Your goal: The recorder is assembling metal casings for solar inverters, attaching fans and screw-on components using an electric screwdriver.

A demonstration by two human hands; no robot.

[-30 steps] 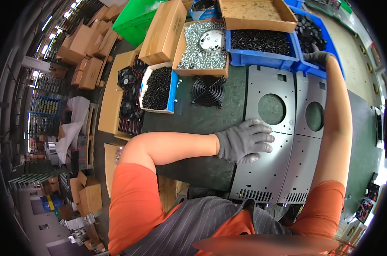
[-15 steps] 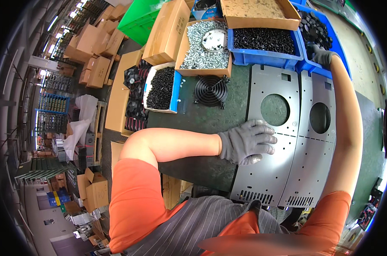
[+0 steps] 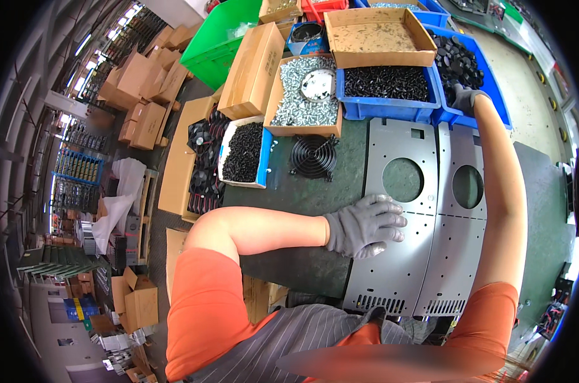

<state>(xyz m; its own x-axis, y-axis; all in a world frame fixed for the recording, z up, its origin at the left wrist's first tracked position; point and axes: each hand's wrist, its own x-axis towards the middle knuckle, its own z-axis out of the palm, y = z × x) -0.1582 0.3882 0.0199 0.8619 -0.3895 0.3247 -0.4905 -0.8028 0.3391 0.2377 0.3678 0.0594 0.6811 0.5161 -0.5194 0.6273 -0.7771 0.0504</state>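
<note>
My left hand [image 3: 367, 228], in a grey glove, lies flat with fingers stretched out on the left of two grey metal panels [image 3: 391, 262]. That panel has a large round hole, small holes and a row of slots at its near end. A similar metal panel [image 3: 452, 262] lies right beside it, partly covered by my right forearm. My right hand [image 3: 467, 99], also gloved, reaches into a blue bin [image 3: 492, 86] at the far right. Loose black round parts [image 3: 457, 59] fill that bin. The right fingertips are down among them and hidden.
A black wire fan guard [image 3: 314, 157] lies on the dark green table [image 3: 289, 198]. Behind it stand a cardboard box of silvery screws [image 3: 283, 115], a small box of black screws [image 3: 241, 153] and a blue bin of black screws [image 3: 385, 111]. Black fans [image 3: 203, 163] fill a carton at left.
The view has shifted, so the table and boxes appear lower in the picture. My left hand remains flat on the panel, and my right hand is still in the blue bin.
</note>
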